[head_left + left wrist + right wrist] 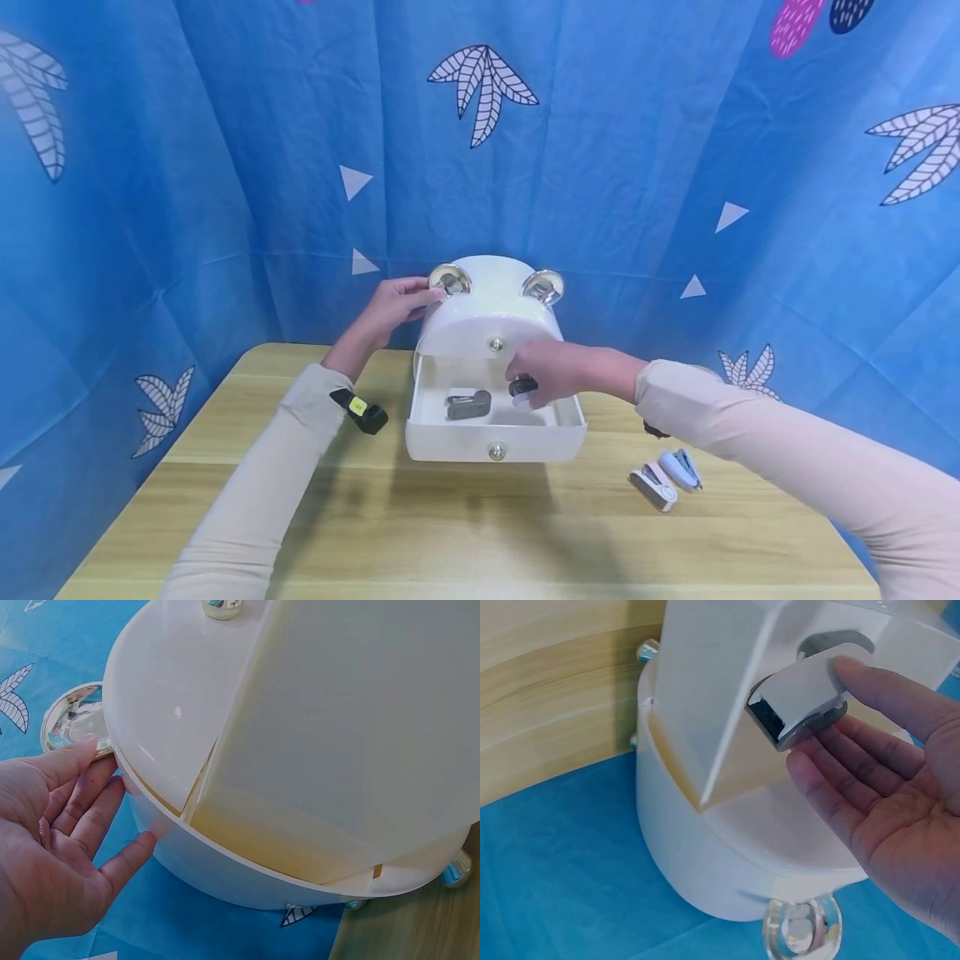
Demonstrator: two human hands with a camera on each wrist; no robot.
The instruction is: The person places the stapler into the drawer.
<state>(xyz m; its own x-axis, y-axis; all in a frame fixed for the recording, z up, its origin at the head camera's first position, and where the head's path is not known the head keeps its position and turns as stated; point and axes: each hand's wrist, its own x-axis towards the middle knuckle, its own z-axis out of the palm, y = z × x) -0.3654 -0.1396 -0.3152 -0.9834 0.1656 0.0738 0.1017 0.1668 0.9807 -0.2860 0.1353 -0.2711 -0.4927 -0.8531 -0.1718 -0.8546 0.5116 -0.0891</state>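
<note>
A white rounded drawer box (487, 300) with gold ears stands on the table, its lower drawer (450, 443) pulled out. My right hand (553, 368) is over the drawer's right side and pinches a small white and grey stapler (802, 688) between thumb and fingers. A grey mini stapler (468, 406) lies inside the drawer, left of that hand. My left hand (392, 307) rests at the box's left side, thumb at the left gold ear (75, 724) and the other fingers extended along the wall.
Two more mini staplers, a white and grey one (654, 487) and a blue one (681, 470), lie on the wooden table (360, 533) right of the drawer. A blue patterned curtain (300, 125) hangs behind the box. Round knobs (497, 451) stick out in front.
</note>
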